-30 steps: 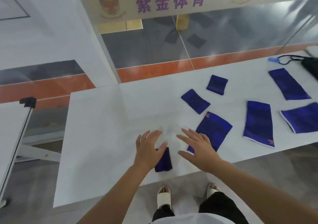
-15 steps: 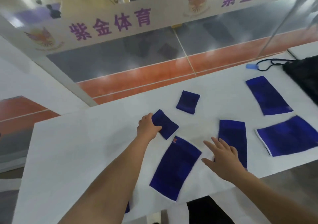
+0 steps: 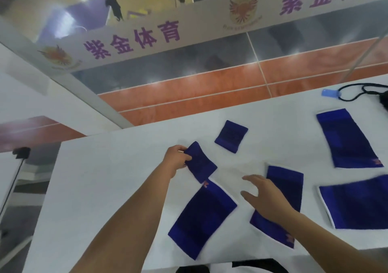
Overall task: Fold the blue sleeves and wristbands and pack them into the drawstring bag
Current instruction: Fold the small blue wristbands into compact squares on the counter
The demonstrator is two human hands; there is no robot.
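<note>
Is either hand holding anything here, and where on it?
The left hand pinches the small blue wristband at its left edge. The right hand is open, holding nothing.

We see two bare forearms rising from the lower edge of the frame, neither covered by any sleeve, and no watch, ring or band shows on either wrist. Both hands are bare and ungloved: the left hand (image 3: 176,159) at centre frame, the right hand (image 3: 267,199) at lower right. At the bottom centre of the frame we make out a strip of white clothing with a patch of black beside it.
</note>
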